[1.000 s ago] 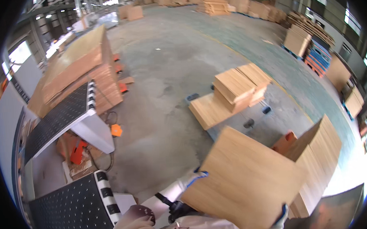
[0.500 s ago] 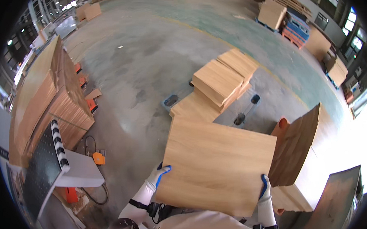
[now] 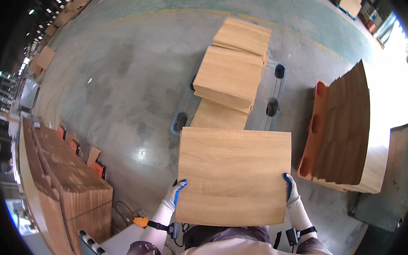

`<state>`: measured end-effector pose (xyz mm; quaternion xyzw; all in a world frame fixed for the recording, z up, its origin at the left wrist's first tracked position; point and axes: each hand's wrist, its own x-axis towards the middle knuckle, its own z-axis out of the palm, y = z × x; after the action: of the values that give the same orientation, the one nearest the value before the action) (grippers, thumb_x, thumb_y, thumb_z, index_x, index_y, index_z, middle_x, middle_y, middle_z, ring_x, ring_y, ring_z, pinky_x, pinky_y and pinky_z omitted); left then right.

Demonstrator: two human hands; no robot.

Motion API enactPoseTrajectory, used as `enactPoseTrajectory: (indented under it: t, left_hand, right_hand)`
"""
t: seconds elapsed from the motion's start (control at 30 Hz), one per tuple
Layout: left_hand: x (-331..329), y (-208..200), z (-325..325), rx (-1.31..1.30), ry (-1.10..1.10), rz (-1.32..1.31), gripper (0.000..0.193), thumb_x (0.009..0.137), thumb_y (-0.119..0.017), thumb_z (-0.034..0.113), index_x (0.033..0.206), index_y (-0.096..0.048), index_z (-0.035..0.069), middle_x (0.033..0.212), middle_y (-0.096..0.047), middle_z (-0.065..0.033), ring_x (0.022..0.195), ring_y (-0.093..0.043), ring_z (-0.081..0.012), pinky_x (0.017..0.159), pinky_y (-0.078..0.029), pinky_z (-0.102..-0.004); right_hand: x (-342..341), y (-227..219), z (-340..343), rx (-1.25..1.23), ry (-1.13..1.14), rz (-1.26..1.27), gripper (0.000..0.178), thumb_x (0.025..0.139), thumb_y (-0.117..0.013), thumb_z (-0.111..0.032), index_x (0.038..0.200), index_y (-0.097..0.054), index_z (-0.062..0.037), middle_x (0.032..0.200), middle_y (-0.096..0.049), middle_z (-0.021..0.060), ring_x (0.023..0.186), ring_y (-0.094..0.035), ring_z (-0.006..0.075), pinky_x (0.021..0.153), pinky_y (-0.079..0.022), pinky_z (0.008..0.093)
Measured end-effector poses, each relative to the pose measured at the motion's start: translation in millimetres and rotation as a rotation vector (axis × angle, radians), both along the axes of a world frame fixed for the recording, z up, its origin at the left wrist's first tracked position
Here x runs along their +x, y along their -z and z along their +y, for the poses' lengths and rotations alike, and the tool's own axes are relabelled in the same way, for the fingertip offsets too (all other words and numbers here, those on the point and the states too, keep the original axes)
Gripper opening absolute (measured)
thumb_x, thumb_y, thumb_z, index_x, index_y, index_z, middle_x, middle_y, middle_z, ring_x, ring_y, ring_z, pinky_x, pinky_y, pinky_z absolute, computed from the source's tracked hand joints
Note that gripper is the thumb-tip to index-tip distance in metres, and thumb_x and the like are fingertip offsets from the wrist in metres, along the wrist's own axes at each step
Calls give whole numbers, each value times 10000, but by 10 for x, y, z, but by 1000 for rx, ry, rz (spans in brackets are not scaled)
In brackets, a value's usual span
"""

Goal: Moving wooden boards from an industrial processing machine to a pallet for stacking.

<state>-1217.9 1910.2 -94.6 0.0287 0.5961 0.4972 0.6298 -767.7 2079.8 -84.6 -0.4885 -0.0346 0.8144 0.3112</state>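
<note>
A light wood-grain board (image 3: 234, 176) is held out in front of my body, its broad face up. My left hand (image 3: 175, 192), in a white glove with blue on the fingers, grips its left edge. Wrapped on the opposite edge is my right hand (image 3: 291, 188), gloved the same way; the fingers under the board are hidden. Beyond the board's far edge, similar boards (image 3: 229, 73) are stacked in uneven piles on a blue-grey pallet (image 3: 276, 89). The held board covers the near end of that pallet.
On the right, a stack of boards (image 3: 345, 129) stands on an orange pallet (image 3: 311, 145), beside a dark grey panel (image 3: 384, 182). Tall cardboard stacks (image 3: 85, 203) line the left, near a striped machine edge (image 3: 99, 250). Concrete floor (image 3: 133, 94) stretches between.
My view has swung to the right and tips further down. The board, still in both hands, now lies squarer to my body and in line with the piles ahead.
</note>
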Motion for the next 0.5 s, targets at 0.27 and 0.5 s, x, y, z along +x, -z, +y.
enactPoseTrajectory:
  t: [0.27, 0.5]
  left_hand:
    - [-1134, 1258, 665, -209, 178, -2, 324, 867, -660, 122, 1170, -611, 19, 1101, -648, -43, 1021, -610, -155, 931, -492, -305]
    - [-1860, 2595, 1370, -258, 323, -62, 431, 852, -694, 226, 1215, -606, 12, 1134, -643, -51, 1027, -600, -160, 938, -478, -321]
  right_hand:
    - [-870, 1191, -168, -198, 169, -77, 502, 885, -637, -331, 1256, -538, -8, 1137, -644, 143, 1023, -626, 276, 916, -505, 407]
    - [-1583, 2425, -103, -263, 263, -205, 572, 860, -651, -378, 1285, -517, -18, 1178, -627, 146, 1063, -608, 263, 933, -495, 398]
